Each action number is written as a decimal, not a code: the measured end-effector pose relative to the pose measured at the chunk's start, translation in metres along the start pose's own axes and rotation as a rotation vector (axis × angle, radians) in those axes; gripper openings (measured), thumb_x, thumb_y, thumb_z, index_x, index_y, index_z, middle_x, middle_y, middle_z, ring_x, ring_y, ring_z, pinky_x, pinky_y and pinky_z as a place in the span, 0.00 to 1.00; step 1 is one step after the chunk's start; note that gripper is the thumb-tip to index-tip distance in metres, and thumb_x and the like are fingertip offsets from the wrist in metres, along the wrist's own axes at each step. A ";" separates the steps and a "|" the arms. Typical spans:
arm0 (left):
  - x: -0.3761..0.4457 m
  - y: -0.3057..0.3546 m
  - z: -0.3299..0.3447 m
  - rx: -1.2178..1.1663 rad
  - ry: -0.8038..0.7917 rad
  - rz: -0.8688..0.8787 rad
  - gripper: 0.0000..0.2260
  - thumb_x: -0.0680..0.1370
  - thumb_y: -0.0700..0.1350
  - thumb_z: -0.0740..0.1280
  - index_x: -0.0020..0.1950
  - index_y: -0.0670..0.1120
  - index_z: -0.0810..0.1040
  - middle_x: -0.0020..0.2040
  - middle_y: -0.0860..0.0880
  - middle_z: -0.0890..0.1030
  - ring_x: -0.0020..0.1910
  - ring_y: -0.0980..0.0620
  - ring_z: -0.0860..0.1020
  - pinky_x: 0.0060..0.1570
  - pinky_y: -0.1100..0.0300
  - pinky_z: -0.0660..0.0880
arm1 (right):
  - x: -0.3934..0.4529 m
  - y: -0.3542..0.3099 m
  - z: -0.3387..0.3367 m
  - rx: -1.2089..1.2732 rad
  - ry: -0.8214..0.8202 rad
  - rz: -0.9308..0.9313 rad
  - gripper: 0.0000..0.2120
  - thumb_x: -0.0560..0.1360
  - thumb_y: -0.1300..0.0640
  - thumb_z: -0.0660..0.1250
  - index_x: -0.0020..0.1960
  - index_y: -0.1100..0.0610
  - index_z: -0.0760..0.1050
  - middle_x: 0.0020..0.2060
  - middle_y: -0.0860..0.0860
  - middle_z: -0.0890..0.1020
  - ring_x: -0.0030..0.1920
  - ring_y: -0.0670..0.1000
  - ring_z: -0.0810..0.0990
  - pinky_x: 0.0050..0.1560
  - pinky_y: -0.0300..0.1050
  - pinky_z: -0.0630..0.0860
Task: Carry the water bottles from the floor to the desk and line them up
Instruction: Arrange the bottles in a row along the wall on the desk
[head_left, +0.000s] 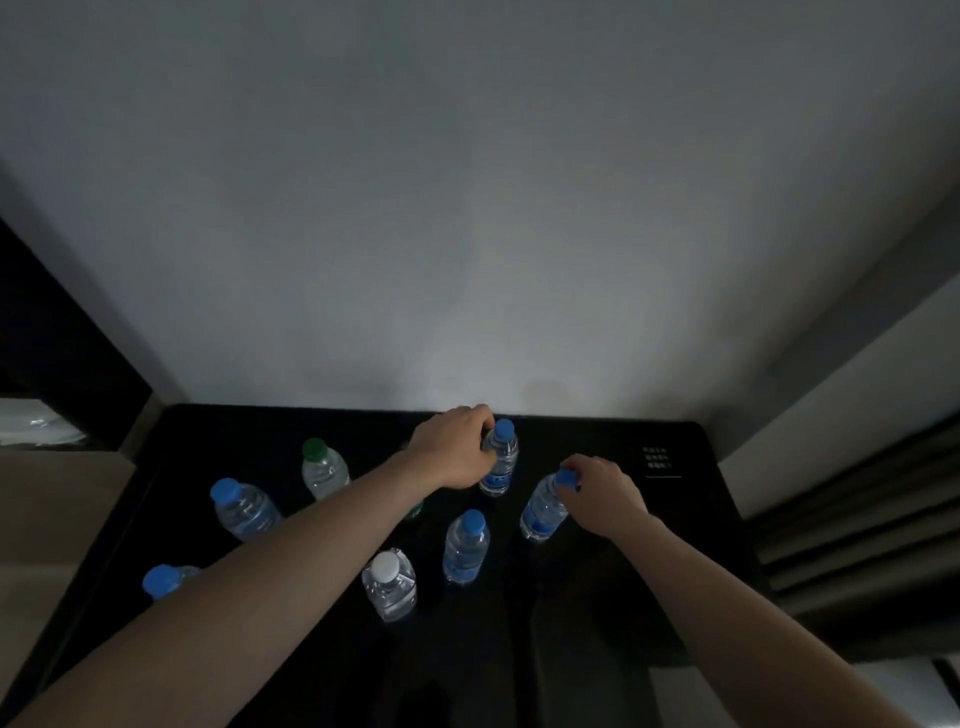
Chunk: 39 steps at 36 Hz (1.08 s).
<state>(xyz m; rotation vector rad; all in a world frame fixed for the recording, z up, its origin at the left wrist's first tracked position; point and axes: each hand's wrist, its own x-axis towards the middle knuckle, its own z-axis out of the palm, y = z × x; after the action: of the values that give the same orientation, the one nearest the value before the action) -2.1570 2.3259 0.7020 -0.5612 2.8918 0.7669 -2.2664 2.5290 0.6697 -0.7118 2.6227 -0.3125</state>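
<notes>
The carrying looks largely done and the lining-up is the step in hand: seven bottles show on the black desk (597, 597), all upright or nearly so, but scattered rather than in a row.

The left hand (454, 447) reaches toward twelve o'clock, near the back edge by the grey wall (467, 208). Its fingers are curled round the neck and shoulder of the far blue-capped bottle (500, 462), which stands on the desk.

The right hand (602, 491), at about two o'clock, pinches the cap of the tilted blue-capped bottle (543, 506). That bottle leans with its top toward the hand, and its base seems to rest on the desk, though in the dim light I cannot be sure.

The others stand loose:
- A middle blue-capped bottle (466, 548) sits near the centre.
- A white-capped bottle (389, 584) is just beside it, toward seven o'clock.
- A green-capped bottle (323, 470) stands at ten o'clock.
- A left blue-capped bottle (244, 506) stands at nine o'clock.
- A blue-capped bottle half hidden by the forearm (163, 579) is at eight o'clock.
- Something greenish under the left forearm is too hidden to name.

I judge the next move calls for setting the two held bottles square in one line along the back. The tilted one needs righting before release, or it may topple into its neighbours. After that the scattered ones want drawing into the same row. A small white printed label (657, 460) sits at one o'clock on the desk.
</notes>
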 end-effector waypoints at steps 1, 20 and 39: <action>0.005 0.004 0.004 0.005 -0.007 -0.022 0.19 0.77 0.53 0.67 0.67 0.53 0.71 0.57 0.53 0.78 0.48 0.54 0.75 0.43 0.58 0.71 | 0.004 0.005 0.002 -0.005 -0.010 -0.014 0.16 0.76 0.48 0.68 0.63 0.47 0.75 0.53 0.49 0.79 0.49 0.51 0.79 0.48 0.46 0.79; 0.069 0.040 0.041 0.215 -0.093 -0.216 0.24 0.79 0.50 0.65 0.75 0.50 0.66 0.67 0.47 0.74 0.60 0.46 0.77 0.53 0.53 0.74 | 0.104 0.082 -0.052 -0.074 -0.015 -0.236 0.10 0.79 0.49 0.63 0.59 0.49 0.71 0.51 0.52 0.80 0.46 0.54 0.79 0.46 0.51 0.79; 0.106 0.059 0.033 0.516 -0.179 -0.257 0.09 0.77 0.45 0.71 0.56 0.46 0.79 0.47 0.49 0.79 0.44 0.50 0.77 0.43 0.57 0.74 | 0.206 0.100 -0.084 -0.112 0.082 -0.091 0.20 0.77 0.39 0.65 0.52 0.57 0.73 0.49 0.57 0.79 0.47 0.58 0.78 0.43 0.48 0.75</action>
<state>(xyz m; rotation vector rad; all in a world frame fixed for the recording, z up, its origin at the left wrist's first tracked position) -2.2773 2.3559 0.6805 -0.7270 2.6218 0.0254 -2.5086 2.5144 0.6473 -0.8744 2.7077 -0.2271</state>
